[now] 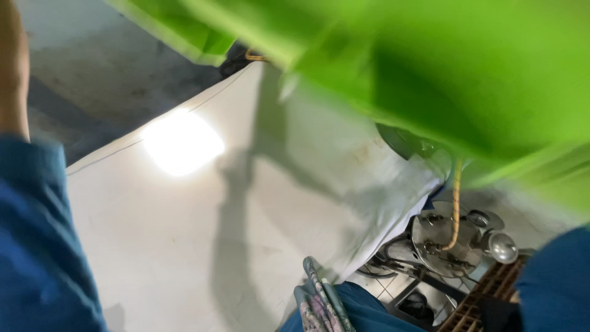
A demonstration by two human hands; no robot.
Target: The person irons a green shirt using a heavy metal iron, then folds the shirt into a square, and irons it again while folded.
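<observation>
Grey concrete floor (104, 80) fills the upper left, stained and bare where it shows. My fingers are out of frame on both sides, so I cannot tell whether they are apart, together or clamped on anything. What I do see of my arms: the left forearm (12, 67) rising bare along the left edge above a blue sleeve (37, 246), and a second blue sleeve (553, 283) at the lower right.

Green fabric (430, 67), heavily blurred, sweeps across the whole top and right, close to the lens and well above everything else; the blur suggests it is swinging, and both arms being raised toward it reads to me as holding it up to spread or shake out, though the grip itself is hidden.

Below lies a white sheet (203, 233), flat on the bench, with a bright glare patch. The green cloth's shadow falls across it.

Past the sheet's right edge, a round metal fixture (442, 237) with a yellowish cord (456, 203) hanging in front of it. A folded patterned cloth (322, 301) sits at the bottom centre.
</observation>
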